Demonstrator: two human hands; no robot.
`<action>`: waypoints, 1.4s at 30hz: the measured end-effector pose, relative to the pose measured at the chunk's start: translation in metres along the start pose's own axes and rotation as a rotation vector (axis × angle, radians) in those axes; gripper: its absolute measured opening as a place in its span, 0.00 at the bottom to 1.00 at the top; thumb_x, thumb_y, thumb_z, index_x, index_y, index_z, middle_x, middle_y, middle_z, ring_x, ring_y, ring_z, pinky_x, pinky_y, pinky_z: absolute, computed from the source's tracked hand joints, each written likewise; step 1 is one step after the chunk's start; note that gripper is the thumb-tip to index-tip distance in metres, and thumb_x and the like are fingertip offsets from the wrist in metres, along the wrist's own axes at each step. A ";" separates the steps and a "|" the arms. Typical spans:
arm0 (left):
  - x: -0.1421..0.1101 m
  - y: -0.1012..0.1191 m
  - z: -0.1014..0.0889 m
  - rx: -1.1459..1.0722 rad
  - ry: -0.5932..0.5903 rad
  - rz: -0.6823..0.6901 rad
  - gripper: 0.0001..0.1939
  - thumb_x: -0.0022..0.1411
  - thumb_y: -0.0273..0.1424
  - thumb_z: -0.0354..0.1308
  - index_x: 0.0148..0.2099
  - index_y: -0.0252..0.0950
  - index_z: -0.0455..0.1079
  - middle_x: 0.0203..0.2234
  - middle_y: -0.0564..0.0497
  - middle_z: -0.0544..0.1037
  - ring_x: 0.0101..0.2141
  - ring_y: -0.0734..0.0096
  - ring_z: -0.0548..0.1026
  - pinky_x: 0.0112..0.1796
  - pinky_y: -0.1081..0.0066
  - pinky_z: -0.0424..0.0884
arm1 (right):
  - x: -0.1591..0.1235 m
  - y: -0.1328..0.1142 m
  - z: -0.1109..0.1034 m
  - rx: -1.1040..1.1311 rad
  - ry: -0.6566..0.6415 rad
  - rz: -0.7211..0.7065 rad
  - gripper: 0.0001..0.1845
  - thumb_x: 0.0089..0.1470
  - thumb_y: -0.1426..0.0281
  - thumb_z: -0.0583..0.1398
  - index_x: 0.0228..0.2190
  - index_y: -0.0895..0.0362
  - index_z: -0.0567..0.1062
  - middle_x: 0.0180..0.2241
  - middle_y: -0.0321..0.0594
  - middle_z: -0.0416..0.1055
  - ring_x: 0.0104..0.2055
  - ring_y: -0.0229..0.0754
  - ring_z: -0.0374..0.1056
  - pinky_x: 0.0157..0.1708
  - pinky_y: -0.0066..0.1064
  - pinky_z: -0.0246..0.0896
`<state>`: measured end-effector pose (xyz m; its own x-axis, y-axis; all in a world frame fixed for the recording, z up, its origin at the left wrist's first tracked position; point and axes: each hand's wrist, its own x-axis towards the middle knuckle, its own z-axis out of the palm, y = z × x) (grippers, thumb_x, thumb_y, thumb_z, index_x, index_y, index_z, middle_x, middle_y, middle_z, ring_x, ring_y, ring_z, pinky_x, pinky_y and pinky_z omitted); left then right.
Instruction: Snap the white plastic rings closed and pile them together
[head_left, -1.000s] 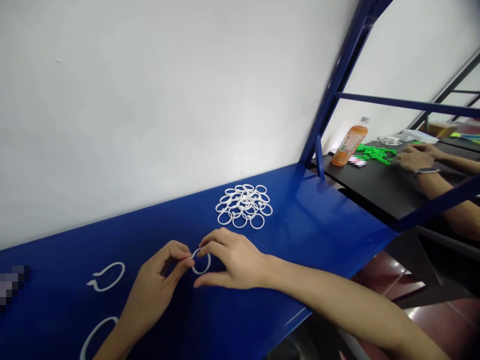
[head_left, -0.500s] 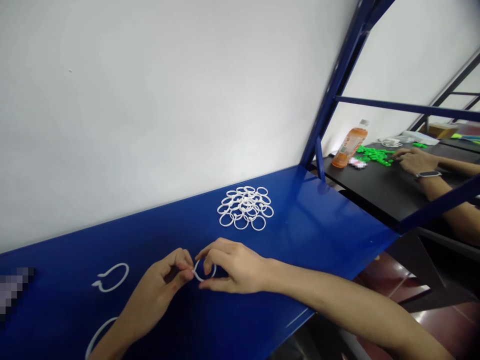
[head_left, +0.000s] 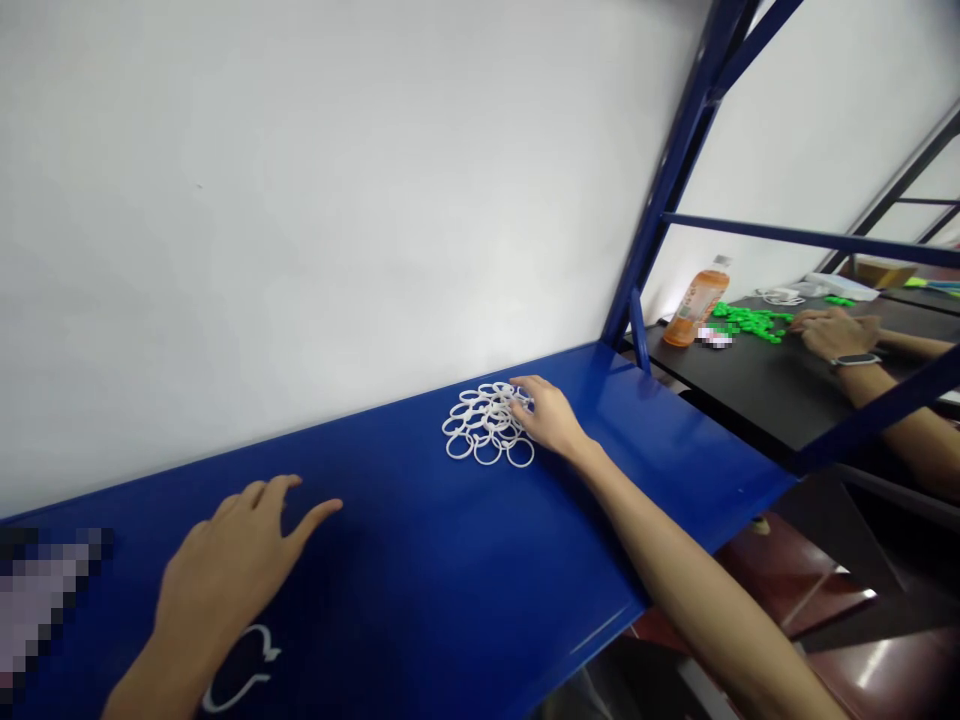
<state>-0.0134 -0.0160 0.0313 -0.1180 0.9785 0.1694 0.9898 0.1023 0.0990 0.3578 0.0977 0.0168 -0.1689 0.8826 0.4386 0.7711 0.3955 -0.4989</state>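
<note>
My right hand (head_left: 549,416) reaches out to the right edge of a pile of white plastic rings (head_left: 480,428) on the blue table (head_left: 420,570). Its fingertips are bent together on a ring at the pile's edge. My left hand (head_left: 229,568) lies flat on the table at the near left, palm down, fingers spread, holding nothing. A single white ring with a small tail (head_left: 247,675) lies just beside my left wrist, partly hidden by it.
A white wall runs behind the table. A blue frame post (head_left: 675,170) stands at the table's right end. Beyond it, on a black table (head_left: 750,385), are an orange drink bottle (head_left: 694,300), green pieces (head_left: 746,322) and another person's hand (head_left: 832,335) with a wristband.
Both hands were pinching one white ring together near the table's front. They have parted: my right hand moved out to the pile, my left hand moved left and opened flat.
</note>
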 end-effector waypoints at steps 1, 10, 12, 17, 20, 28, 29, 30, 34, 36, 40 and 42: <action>0.002 -0.008 0.001 0.054 -0.048 -0.032 0.36 0.61 0.61 0.42 0.51 0.35 0.71 0.41 0.37 0.79 0.42 0.41 0.76 0.40 0.48 0.70 | 0.004 0.010 -0.002 -0.008 0.008 0.033 0.19 0.59 0.72 0.60 0.51 0.62 0.75 0.52 0.52 0.74 0.55 0.52 0.70 0.58 0.44 0.63; 0.002 -0.008 0.033 -0.033 -0.164 0.195 0.21 0.67 0.39 0.39 0.45 0.39 0.72 0.43 0.42 0.79 0.41 0.53 0.78 0.38 0.58 0.69 | 0.005 0.027 -0.001 0.024 -0.067 0.064 0.20 0.56 0.70 0.63 0.51 0.57 0.77 0.52 0.46 0.76 0.55 0.49 0.72 0.57 0.38 0.65; 0.000 0.002 0.037 -0.092 -0.134 0.276 0.20 0.68 0.38 0.40 0.45 0.41 0.73 0.43 0.46 0.79 0.43 0.57 0.77 0.40 0.59 0.68 | 0.005 0.028 -0.001 0.036 -0.060 0.064 0.19 0.56 0.68 0.64 0.50 0.57 0.77 0.51 0.45 0.77 0.53 0.49 0.73 0.56 0.38 0.66; -0.006 0.022 0.041 -0.235 -0.054 0.413 0.14 0.67 0.38 0.48 0.47 0.45 0.74 0.41 0.51 0.80 0.45 0.61 0.75 0.45 0.61 0.67 | 0.007 0.024 -0.004 0.051 0.043 0.063 0.16 0.59 0.68 0.62 0.48 0.58 0.77 0.50 0.47 0.77 0.54 0.49 0.72 0.57 0.41 0.64; -0.008 0.026 0.038 -0.268 -0.035 0.435 0.13 0.66 0.42 0.54 0.47 0.46 0.73 0.42 0.52 0.79 0.44 0.61 0.74 0.46 0.61 0.67 | 0.004 0.011 -0.006 0.061 0.113 0.033 0.14 0.61 0.68 0.60 0.48 0.57 0.77 0.49 0.47 0.76 0.54 0.48 0.71 0.56 0.41 0.64; -0.012 0.023 0.032 -0.153 -0.073 0.365 0.14 0.64 0.45 0.56 0.44 0.44 0.75 0.38 0.51 0.75 0.39 0.61 0.74 0.42 0.61 0.66 | -0.030 -0.055 0.013 0.183 -0.065 -0.359 0.13 0.64 0.66 0.58 0.49 0.56 0.74 0.47 0.45 0.75 0.52 0.46 0.69 0.54 0.41 0.64; -0.013 0.026 0.033 -0.154 -0.082 0.383 0.13 0.66 0.43 0.54 0.45 0.44 0.75 0.38 0.51 0.75 0.39 0.62 0.73 0.41 0.61 0.66 | -0.035 -0.062 0.015 0.214 -0.143 -0.410 0.14 0.64 0.66 0.59 0.49 0.57 0.74 0.47 0.45 0.75 0.51 0.45 0.69 0.54 0.40 0.64; -0.015 0.030 0.034 -0.157 -0.080 0.409 0.13 0.67 0.41 0.53 0.46 0.44 0.75 0.38 0.51 0.75 0.38 0.62 0.73 0.41 0.62 0.66 | -0.040 -0.068 0.017 0.244 -0.222 -0.456 0.15 0.64 0.65 0.60 0.50 0.57 0.74 0.47 0.45 0.75 0.50 0.45 0.69 0.54 0.39 0.65; -0.023 0.050 0.035 -0.166 0.027 0.570 0.11 0.70 0.36 0.51 0.43 0.45 0.75 0.37 0.52 0.75 0.38 0.64 0.72 0.39 0.63 0.63 | -0.053 -0.084 0.023 0.355 -0.459 -0.484 0.19 0.60 0.59 0.63 0.48 0.58 0.74 0.41 0.43 0.76 0.44 0.43 0.72 0.48 0.36 0.67; -0.026 0.058 0.033 -0.159 0.115 0.641 0.11 0.70 0.33 0.50 0.41 0.44 0.75 0.36 0.52 0.75 0.37 0.65 0.71 0.39 0.63 0.61 | -0.057 -0.087 0.026 0.424 -0.511 -0.392 0.19 0.59 0.58 0.64 0.46 0.58 0.74 0.38 0.41 0.76 0.39 0.41 0.72 0.43 0.33 0.68; -0.030 0.066 0.029 -0.175 0.253 0.713 0.13 0.71 0.29 0.49 0.38 0.41 0.75 0.34 0.52 0.75 0.34 0.68 0.70 0.38 0.64 0.60 | -0.063 -0.091 0.032 0.614 -0.583 -0.193 0.12 0.57 0.66 0.66 0.40 0.57 0.73 0.31 0.35 0.74 0.32 0.36 0.72 0.34 0.26 0.67; -0.031 0.068 0.028 -0.166 0.310 0.724 0.13 0.71 0.30 0.50 0.37 0.40 0.75 0.32 0.52 0.76 0.33 0.69 0.70 0.38 0.65 0.61 | -0.064 -0.092 0.033 0.665 -0.585 -0.126 0.09 0.55 0.68 0.67 0.37 0.56 0.73 0.29 0.33 0.73 0.31 0.35 0.71 0.32 0.24 0.66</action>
<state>0.0600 -0.0344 0.0056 0.5079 0.6945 0.5097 0.8070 -0.5905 0.0004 0.2768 0.0130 0.0097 -0.6547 0.7391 0.1587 0.2413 0.4032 -0.8827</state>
